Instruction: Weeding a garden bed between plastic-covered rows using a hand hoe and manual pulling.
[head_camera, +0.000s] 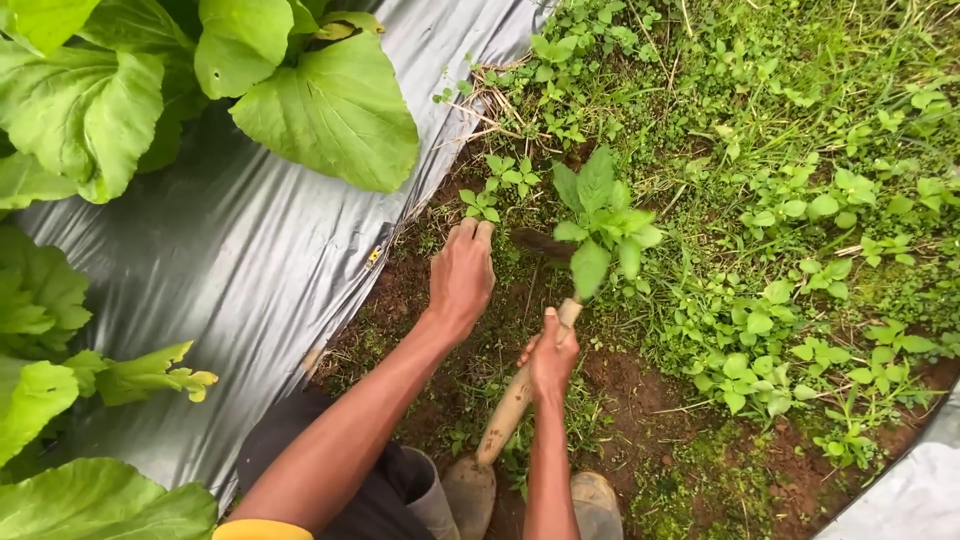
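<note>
The right hand (552, 355) is clamped round the wooden handle (515, 395) of a hand hoe, its blade hidden among the weeds (600, 225) in the furrow. The left hand (462, 275) presses fingers down into soil at the edge of the grey mulch sheet (250, 260); whether it grips anything I cannot tell. A careless stroke could nick those fingers or tear the sheet.

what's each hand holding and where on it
The right hand grips a wooden tool handle near its upper end; the left hand reaches into the weeds, grip unclear.
</note>
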